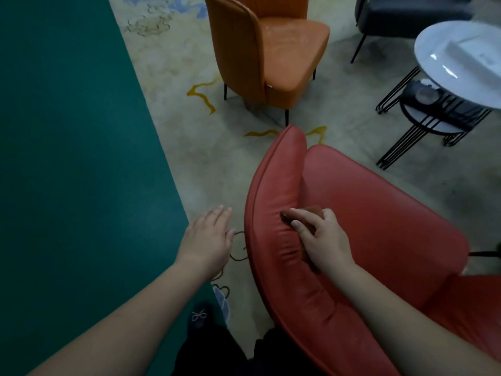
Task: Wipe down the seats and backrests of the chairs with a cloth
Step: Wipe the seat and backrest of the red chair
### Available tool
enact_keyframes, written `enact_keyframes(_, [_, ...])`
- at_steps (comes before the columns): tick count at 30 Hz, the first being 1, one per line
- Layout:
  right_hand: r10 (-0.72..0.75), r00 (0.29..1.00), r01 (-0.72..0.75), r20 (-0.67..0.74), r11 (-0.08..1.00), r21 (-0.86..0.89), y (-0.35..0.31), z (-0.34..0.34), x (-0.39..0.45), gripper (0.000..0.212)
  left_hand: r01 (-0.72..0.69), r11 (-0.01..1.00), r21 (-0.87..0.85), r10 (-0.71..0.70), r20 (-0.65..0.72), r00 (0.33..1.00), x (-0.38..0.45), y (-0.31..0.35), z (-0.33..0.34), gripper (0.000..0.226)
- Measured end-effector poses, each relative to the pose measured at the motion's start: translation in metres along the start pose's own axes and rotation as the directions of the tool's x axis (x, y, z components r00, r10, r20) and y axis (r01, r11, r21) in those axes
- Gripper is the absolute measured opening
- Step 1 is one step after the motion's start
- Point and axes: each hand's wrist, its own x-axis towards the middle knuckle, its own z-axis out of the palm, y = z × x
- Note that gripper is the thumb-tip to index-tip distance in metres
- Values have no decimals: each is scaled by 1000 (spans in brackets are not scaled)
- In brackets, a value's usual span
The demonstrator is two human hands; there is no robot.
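1. The cloth [303,217] is mostly hidden under the right hand [322,240]; only a brownish edge shows past the fingertips.
2. The red chair [379,226] is cut off at the right and bottom edges of the view.
3. The right hand grips the cloth and presses it on the inner side of the red chair's padded backrest, where it meets the seat.
4. The left hand [207,241] hovers with fingers spread and relaxed, holding nothing, just beside the backrest's outer edge, above the carpet [189,147].
5. An orange chair [271,50] stands well beyond.
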Motion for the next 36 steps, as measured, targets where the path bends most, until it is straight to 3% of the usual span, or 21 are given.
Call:
enact_keyframes(7, [62,983,-53,-171,997,56,-87,39,-7,33,-98,990,98,96,22,995,-12,-77,-28,55])
enact_keyframes(19, [169,973,-153,-155,982,112,-218,125,20,36,-133,975,180,134,4,991,2,-220,-96,56])
enact_keyframes(36, [189,980,-185,-63,981,63,-216,110,155,45,-200,959,202,189,70,979,147,-206,-128,56])
